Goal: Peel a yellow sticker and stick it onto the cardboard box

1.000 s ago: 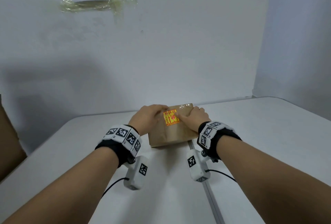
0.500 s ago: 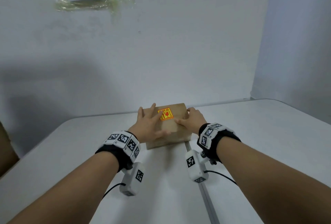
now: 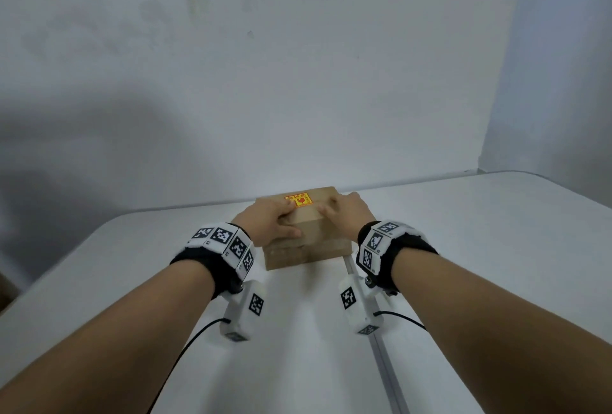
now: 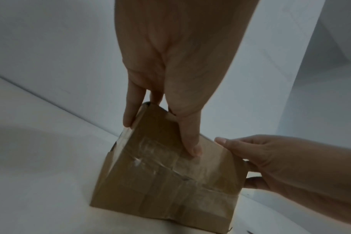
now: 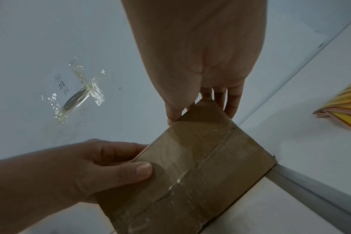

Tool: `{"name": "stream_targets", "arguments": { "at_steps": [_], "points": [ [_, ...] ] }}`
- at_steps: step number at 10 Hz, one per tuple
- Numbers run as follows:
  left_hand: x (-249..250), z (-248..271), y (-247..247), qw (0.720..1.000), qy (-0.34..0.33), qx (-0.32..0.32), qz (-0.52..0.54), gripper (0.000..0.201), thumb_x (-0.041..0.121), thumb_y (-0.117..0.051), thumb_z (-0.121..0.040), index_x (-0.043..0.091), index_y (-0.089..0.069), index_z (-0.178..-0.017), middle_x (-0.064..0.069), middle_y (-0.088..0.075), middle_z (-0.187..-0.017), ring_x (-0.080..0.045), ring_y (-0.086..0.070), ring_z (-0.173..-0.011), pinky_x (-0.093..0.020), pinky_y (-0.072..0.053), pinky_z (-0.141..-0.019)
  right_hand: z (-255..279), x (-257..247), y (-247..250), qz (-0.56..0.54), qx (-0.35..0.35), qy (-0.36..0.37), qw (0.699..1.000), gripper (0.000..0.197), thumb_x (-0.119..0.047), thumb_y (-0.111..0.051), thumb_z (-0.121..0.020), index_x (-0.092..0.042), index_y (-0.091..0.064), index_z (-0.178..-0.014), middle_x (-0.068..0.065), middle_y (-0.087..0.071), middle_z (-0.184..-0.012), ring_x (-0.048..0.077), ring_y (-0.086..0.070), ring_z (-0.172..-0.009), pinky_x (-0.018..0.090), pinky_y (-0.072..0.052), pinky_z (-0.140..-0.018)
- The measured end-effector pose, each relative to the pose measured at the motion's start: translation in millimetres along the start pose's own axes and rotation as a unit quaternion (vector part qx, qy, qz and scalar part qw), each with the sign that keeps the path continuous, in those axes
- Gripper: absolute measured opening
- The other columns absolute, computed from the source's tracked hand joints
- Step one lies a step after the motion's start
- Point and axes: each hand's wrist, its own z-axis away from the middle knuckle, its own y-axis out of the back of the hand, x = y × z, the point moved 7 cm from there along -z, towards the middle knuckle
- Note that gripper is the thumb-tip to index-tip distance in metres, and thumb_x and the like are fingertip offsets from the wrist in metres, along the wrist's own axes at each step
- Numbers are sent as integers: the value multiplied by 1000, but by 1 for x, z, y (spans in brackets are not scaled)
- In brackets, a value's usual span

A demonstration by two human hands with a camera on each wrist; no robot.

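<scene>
Since a second ago: cardboard box [image 3: 306, 231] turned, yellow sticker [image 3: 299, 199] now far up top. Both hands, left [image 3: 269, 222] and right [image 3: 347, 215], curled around box sides. To finish well: steady grip, firm rub over sticker edges.

Head view looks down from behind; both wrist views (close, underneath) share the cardboard box [image 3: 306, 241].

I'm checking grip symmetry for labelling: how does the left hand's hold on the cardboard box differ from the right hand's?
The left hand grips the cardboard box at its left side, the right hand at its right. The left thumb lies across the near face; the right thumb curls over the top. The left fingertips reach the edge of the yellow sticker; the right hand stays clear of it. Both hold the box from above.
</scene>
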Motion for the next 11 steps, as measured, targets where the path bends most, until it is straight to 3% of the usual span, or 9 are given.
{"name": "stream_targets", "arguments": {
  "at_steps": [1, 3, 4, 5, 6, 7, 8, 9, 11],
  "points": [
    [-3, -6, 2, 1000, 6, 23, 5, 55, 43, -66, -81, 11, -57, -125, -7, -57, -131, -25, -50, -123, -34, -39, -102, -11, -3, -3, 12, 6, -5, 1000, 51, -45, -40, -95, -11, -47, -133, 22, -44, -130, 41, -48, -119, 43, -43, -98],
    [-7, -16, 6, 999, 24, 21, 33, 58, 36, -63, -86, 20, -47, -139, -2, -49, -141, -21, -42, -131, -22, -31, -100, -28, -11, -9, 2, 3, -13, 1000, 49, -42, -36, -97, -10, -45, -133, 21, -40, -133, 41, -47, -120, 43, -41, -101],
    [-10, -22, 8, 999, 32, 20, 25, 59, 34, -63, -87, 20, -45, -141, -4, -50, -140, -20, -45, -125, -19, -31, -92, -30, -14, -12, 17, -5, -20, 1000, 49, -39, -33, -99, -7, -43, -135, 21, -37, -139, 41, -44, -125, 45, -38, -104],
    [-8, -24, 10, 999, 39, 24, 8, 49, 32, -64, -85, 10, -55, -128, -8, -58, -115, -14, -43, -96, -21, -29, -69, -27, -14, -11, 28, -12, -14, 999, 49, -38, -30, -100, -7, -42, -136, 20, -35, -141, 41, -44, -126, 48, -37, -105],
    [-7, -26, 11, 998, 51, 34, -25, 39, 35, -64, -83, 10, -62, -114, -4, -58, -98, -20, -51, -92, -25, -37, -71, -22, -10, -9, 24, -12, -1, 1000, 46, -34, -31, -100, -5, -40, -134, 19, -33, -141, 41, -46, -124, 48, -38, -103],
    [-6, -18, 9, 996, 67, 44, -37, 30, 35, -61, -82, 16, -63, -104, -9, -63, -106, -27, -60, -101, -28, -43, -74, -12, -8, -5, 14, -11, 13, 1000, 46, -31, -33, -100, -4, -38, -137, 18, -31, -143, 43, -46, -124, 48, -38, -104],
    [-2, -6, 14, 996, 65, 65, -3, 39, 34, -62, -83, 19, -60, -119, -5, -61, -119, -24, -58, -108, -28, -44, -82, -3, -8, 6, 3, 9, 31, 999, 49, -29, -35, -99, -4, -36, -141, 18, -29, -146, 43, -43, -128, 48, -37, -106],
    [1, 14, 32, 993, 72, 87, 20, 52, 37, -59, -87, 19, -50, -135, -5, -49, -143, -25, -45, -131, -34, -37, -105, 17, -11, 24, -1, 28, 27, 999, 49, -30, -36, -99, -6, -36, -141, 17, -27, -148, 43, -46, -126, 46, -37, -106],
    [16, 52, 69, 987, 41, 146, 59, 39, 30, -57, -89, 19, -61, -126, -6, -60, -133, -21, -55, -123, -28, -39, -101, 55, -47, 47, -50, 47, 97, 993, 44, -29, -42, -96, -7, -45, -134, 16, -35, -143, 36, -46, -126, 43, -39, -106]
  ]
}}
